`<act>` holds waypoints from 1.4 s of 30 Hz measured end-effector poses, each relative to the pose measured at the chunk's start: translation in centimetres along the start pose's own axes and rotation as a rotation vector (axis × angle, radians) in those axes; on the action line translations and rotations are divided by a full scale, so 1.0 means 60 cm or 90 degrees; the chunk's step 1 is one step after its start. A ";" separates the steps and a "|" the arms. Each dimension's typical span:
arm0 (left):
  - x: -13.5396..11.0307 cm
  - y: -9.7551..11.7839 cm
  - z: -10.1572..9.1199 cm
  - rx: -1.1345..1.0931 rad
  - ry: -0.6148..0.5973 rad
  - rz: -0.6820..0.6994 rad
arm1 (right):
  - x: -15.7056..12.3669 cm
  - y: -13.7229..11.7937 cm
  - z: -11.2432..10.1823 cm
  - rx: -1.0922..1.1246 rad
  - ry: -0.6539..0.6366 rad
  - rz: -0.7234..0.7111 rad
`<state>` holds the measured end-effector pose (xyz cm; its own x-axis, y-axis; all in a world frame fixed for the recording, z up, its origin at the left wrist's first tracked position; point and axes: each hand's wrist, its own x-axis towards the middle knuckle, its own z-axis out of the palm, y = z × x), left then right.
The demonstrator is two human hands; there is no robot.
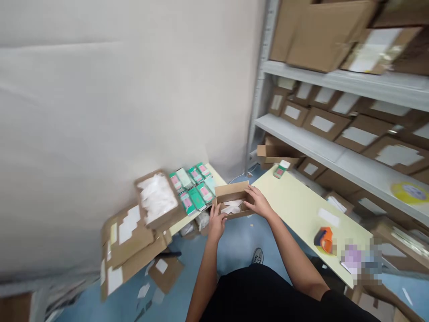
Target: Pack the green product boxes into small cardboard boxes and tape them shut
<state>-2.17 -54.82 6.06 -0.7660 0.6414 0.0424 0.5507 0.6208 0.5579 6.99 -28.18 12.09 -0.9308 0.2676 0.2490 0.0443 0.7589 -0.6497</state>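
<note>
Light gray shelving is standing beside the pale yellow right-hand table, with labeled brown cartons lining its levels. On the table, a white slip is lying near an orange-and-blue object; well left of the table, large cardboard sheets are lying stacked near a pale wall.

Over the right desk, we could pass between the small carton at its far end and the white paper; an orange object obstructs nearer, shelves rightward. On the left, green cartons and a paper-filled box crowd us against the wall. Our open box fills the middle, above the gap between the desks.
</note>
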 end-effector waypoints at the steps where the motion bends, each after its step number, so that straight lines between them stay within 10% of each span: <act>1: 0.027 0.030 0.021 0.005 -0.024 0.024 | -0.010 0.032 -0.032 -0.002 0.023 0.021; 10: 0.213 0.285 0.224 0.029 -0.258 0.223 | -0.191 0.257 -0.260 -0.046 0.228 0.264; 20: 0.400 0.417 0.377 0.028 -0.383 0.405 | -0.243 0.346 -0.306 -0.042 0.386 0.435; 29: 0.542 0.439 0.477 0.032 -0.529 0.416 | -0.096 0.409 -0.280 0.025 0.461 0.552; 34: 0.619 0.420 0.463 -0.089 -0.453 0.438 | 0.053 0.467 -0.241 0.230 0.497 0.600; 42: 0.819 0.432 0.439 -0.154 -0.352 0.182 | 0.261 0.544 -0.168 0.556 0.528 0.663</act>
<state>-16.80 4.67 0.79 -0.2823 0.9424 -0.1793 0.5673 0.3148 0.7609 -2.51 6.78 2.02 -0.1679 0.8857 -0.4329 0.0232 -0.4354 -0.8999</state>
